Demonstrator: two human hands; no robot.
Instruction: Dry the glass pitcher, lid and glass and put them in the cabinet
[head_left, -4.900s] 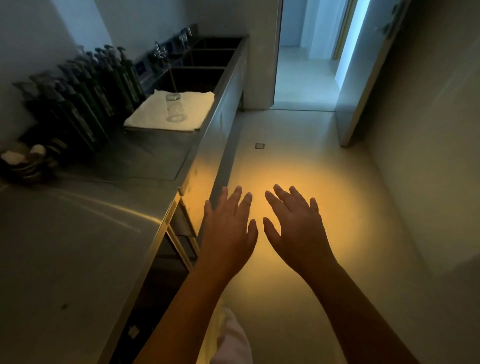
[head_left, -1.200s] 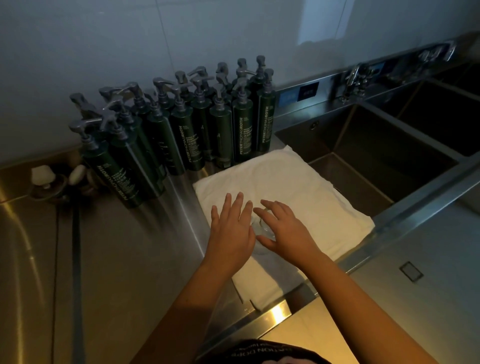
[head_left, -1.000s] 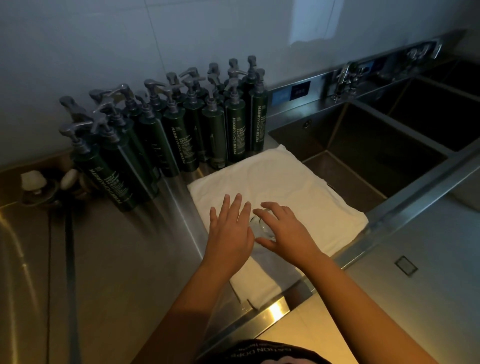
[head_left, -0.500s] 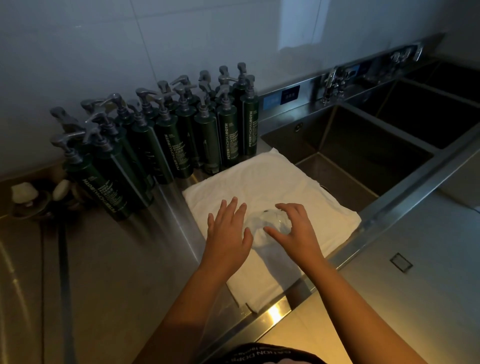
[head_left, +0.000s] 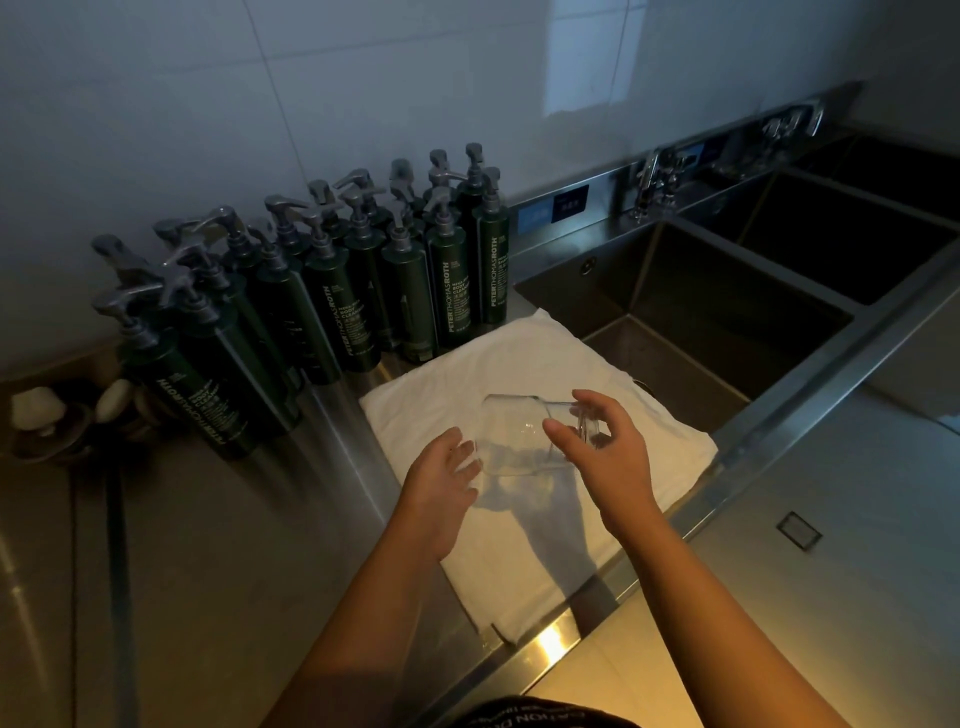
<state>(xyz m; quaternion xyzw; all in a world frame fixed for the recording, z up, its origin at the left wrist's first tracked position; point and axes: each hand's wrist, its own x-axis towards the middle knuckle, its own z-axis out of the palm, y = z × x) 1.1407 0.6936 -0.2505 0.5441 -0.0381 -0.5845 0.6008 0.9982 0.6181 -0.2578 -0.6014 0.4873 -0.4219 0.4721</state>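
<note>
Stainless steel counter (head_left: 218, 571) along a pale tiled wall (head_left: 363, 78); light is dim. We note the counter's front edge running diagonally from bottom centre to upper right. Beyond it lies open floor (head_left: 857, 597) with one square floor drain (head_left: 798, 530). Bare steel lies open to the left of the white folded towel (head_left: 545, 364), one in number. Its near corner reaches the counter's front lip, and its far right side lies along the rim of the nearest sink basin (head_left: 675, 312). We count three basins in a row, the farthest cut by the frame, and two tap sets (head_left: 654, 182) on the back ledge.

Dark green pump bottles (head_left: 447, 280) stand packed against the wall, just behind the towel's far-left edge. We count at least a dozen; overlap prevents an exact figure. Two pale rounded objects (head_left: 36, 410) sit at far left; we cannot identify them.

One clear glass tumbler (head_left: 514, 441) is over the towel's middle, tilted on its side. Our right hand (head_left: 608, 457) grips it, thumb on the near wall, fingers curled over the far end. Our left hand (head_left: 441, 483) is spread, fingers straight, tips at the tumbler's left edge; contact we cannot confirm. Both forearms enter from the bottom edge, well apart from the bottles.
</note>
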